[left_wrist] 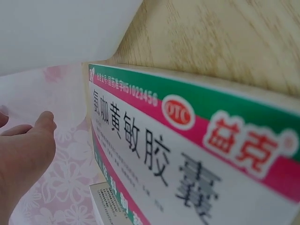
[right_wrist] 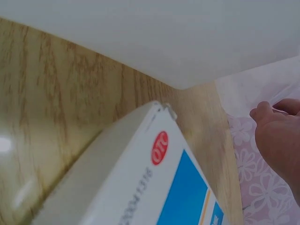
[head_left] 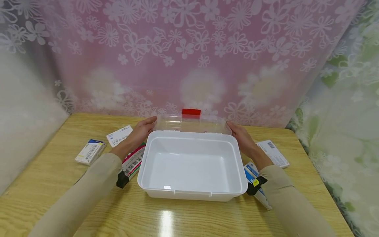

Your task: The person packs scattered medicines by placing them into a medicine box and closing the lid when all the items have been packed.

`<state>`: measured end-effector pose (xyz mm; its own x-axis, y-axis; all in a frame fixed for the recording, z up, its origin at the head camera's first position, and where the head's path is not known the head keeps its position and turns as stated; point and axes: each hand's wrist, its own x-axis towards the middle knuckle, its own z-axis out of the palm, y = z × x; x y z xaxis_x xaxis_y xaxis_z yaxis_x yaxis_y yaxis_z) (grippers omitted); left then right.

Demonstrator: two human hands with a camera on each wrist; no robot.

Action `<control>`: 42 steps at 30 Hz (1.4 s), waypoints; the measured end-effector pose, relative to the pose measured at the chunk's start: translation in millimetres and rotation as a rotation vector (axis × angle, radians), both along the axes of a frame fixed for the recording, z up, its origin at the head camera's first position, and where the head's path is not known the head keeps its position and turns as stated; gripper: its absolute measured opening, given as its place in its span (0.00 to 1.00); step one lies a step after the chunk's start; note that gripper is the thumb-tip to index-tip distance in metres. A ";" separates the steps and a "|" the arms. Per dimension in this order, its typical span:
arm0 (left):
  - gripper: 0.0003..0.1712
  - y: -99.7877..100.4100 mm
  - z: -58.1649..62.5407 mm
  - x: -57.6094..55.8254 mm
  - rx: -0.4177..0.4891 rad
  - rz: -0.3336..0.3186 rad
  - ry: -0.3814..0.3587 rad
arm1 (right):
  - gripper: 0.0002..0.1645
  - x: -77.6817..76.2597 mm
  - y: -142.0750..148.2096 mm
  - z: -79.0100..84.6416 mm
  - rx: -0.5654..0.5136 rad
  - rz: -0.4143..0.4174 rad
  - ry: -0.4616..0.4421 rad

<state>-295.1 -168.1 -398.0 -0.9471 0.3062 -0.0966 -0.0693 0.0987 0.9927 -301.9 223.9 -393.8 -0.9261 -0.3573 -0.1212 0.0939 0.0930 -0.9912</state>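
Note:
A white plastic storage box (head_left: 192, 171) stands in the middle of the table, its inside bare. Its clear lid (head_left: 171, 122) is swung back at the far side, with a red latch (head_left: 191, 112) on top. My left hand (head_left: 141, 130) holds the lid's left end, and my right hand (head_left: 241, 136) grips its right end. Under my left forearm lies a pink-and-green medicine box (left_wrist: 154, 140), large in the left wrist view. A blue-and-white medicine box (right_wrist: 159, 187) lies beside my right wrist.
Left on the table are a small stacked medicine box (head_left: 90, 153) and a white carton (head_left: 119, 135). Another white carton (head_left: 273, 153) lies at the right. A pink floral curtain (head_left: 189, 65) hangs behind the wooden table (head_left: 124, 210).

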 end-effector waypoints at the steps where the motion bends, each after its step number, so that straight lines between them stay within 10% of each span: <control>1: 0.31 0.2 0.4 -0.1 0.007 -0.002 0.001 | 0.26 -0.2 -0.2 0.2 -0.005 -0.004 -0.002; 20: 0.34 -10.9 18.0 11.9 -0.034 0.025 0.034 | 0.43 13.5 22.0 20.1 0.066 -0.018 0.072; 42: 0.38 -22.6 55.2 83.3 -0.227 0.017 0.056 | 0.35 86.2 33.7 63.5 0.465 0.036 0.353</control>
<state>-211.8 -190.7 -342.8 -0.9578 0.2662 -0.1084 -0.0186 0.3189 0.9476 -215.7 257.5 -330.3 -0.9272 -0.3722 0.0412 -0.2460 0.5226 -0.8163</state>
